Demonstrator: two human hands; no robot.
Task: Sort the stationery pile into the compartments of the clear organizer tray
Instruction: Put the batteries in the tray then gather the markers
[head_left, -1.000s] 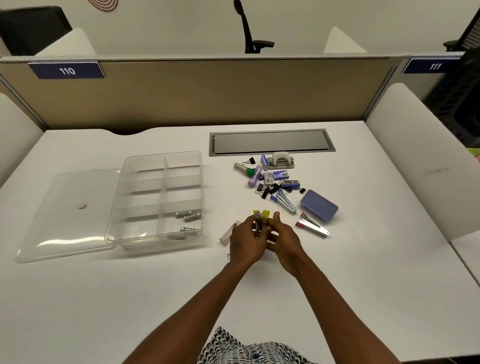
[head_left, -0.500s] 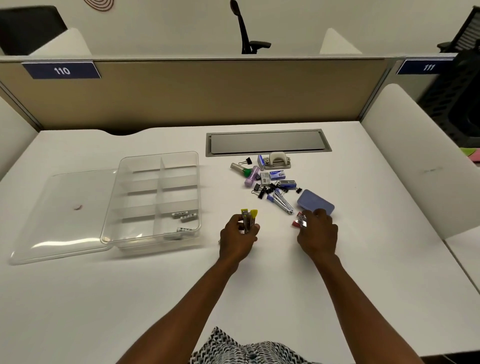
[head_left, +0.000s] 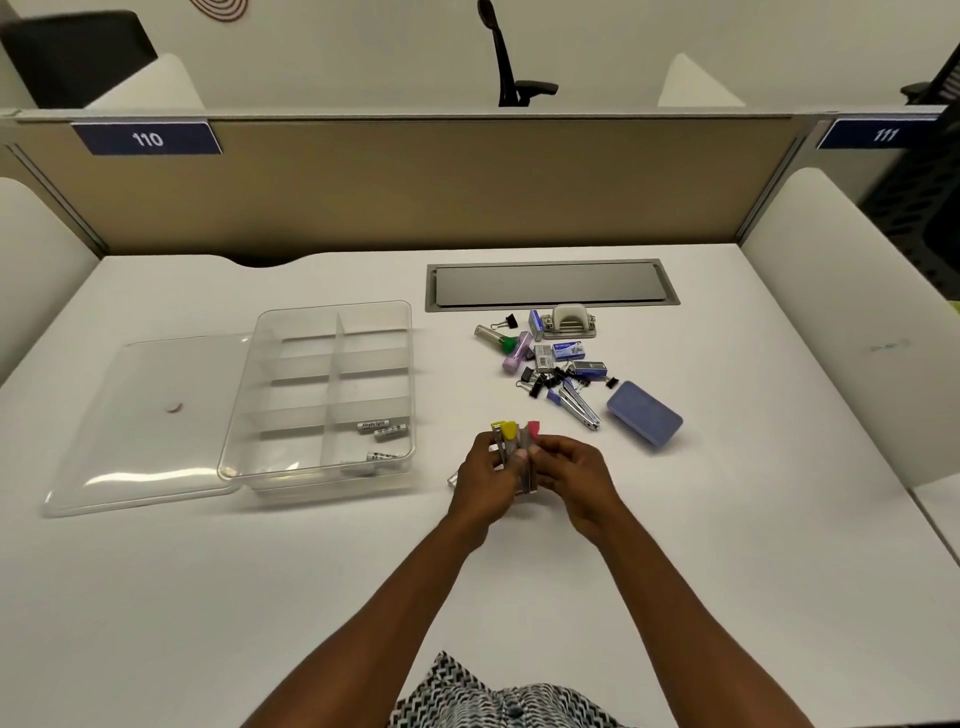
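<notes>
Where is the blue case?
In the head view, the blue case lies on the white desk, right of the clip pile, beyond the right hand.

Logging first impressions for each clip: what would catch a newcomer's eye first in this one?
Front and centre, the left hand and right hand together hold a bundle of metal staple removers with yellow and pink tips. Left of them sits the clear plastic organizer tray, with small batteries in its near right compartments. Behind the hands lies the jumbled stationery pile, a blue rounded case at its right edge.
</notes>
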